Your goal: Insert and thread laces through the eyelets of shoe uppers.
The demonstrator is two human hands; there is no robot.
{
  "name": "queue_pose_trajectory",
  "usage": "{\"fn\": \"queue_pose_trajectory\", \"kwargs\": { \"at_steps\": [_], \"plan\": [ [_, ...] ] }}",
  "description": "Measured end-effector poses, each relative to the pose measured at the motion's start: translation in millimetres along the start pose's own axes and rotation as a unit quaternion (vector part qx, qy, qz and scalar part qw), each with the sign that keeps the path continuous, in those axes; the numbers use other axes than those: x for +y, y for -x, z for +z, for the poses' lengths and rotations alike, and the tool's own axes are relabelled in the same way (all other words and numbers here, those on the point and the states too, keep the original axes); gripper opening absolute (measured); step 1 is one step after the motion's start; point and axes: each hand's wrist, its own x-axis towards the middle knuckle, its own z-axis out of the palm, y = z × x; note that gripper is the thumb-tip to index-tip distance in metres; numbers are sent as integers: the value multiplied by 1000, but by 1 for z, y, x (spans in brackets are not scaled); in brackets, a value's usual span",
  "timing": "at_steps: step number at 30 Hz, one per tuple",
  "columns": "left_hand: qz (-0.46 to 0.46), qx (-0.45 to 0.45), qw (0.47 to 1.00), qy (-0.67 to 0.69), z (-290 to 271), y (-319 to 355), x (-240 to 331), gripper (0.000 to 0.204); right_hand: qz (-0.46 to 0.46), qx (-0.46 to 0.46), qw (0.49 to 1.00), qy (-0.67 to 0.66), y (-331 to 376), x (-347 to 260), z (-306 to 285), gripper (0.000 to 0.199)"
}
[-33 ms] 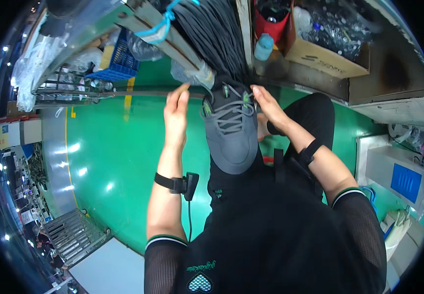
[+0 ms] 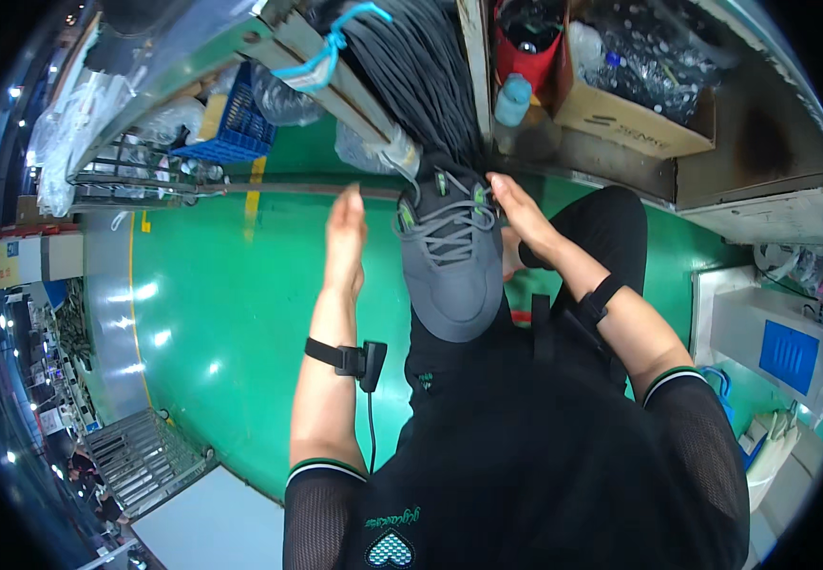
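Observation:
A dark grey sneaker (image 2: 451, 294) sits upright on my black-trousered lap, toe toward me. Its grey laces (image 2: 454, 233) cross the tongue, and green trim shows beside the eyelets. My right hand (image 2: 523, 211) is at the right of the collar, its fingertips closed on the shoelace at the top eyelets; the exact grip is small to see. To the left of the shoe, apart from it, my left hand (image 2: 343, 233) is raised over the green floor. Its fingertips are smeared, so their grip is unclear. A loose lace end curves up at the shoe's left collar.
Just beyond the shoe hangs a thick bundle of black cords (image 2: 421, 71) from a metal frame. At the right, a shelf holds a cardboard box (image 2: 621, 128) of clear bags and a light blue bottle (image 2: 513, 100). A blue basket (image 2: 240, 123) stands upper left.
My left hand has moved slightly down, away from the lace end by the collar. The right hand stays at the laces, and the shoe sits almost the same.

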Motion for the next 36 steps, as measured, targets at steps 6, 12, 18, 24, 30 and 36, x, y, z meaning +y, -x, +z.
{"fn": "queue_pose_trajectory", "kwargs": {
  "at_steps": [6, 12, 18, 24, 30, 36],
  "plan": [
    [-74, -205, 968, 124, 17, 16, -29, 53, -73, 37, 997, -4, 17, -22, 5, 63],
    [51, -360, 858, 363, -65, 118, 139, 49, -219, -169, 957, -91, 84, -181, -11, 68],
    [383, -43, 912, -141, -97, 130, 279, 49, -331, -51, 941, 39, 88, -253, -71, 38],
    [380, 177, 739, -528, -123, -97, 340, 65, -456, 133, 862, 177, 51, -309, -119, 34],
    [300, -43, 784, -541, -71, -183, 398, 103, -496, 332, 676, 433, -56, -376, -163, 60],
    [393, -39, 775, -494, -72, -113, 369, 94, -454, 241, 691, 508, -101, -415, -179, 33]
  ]
}}
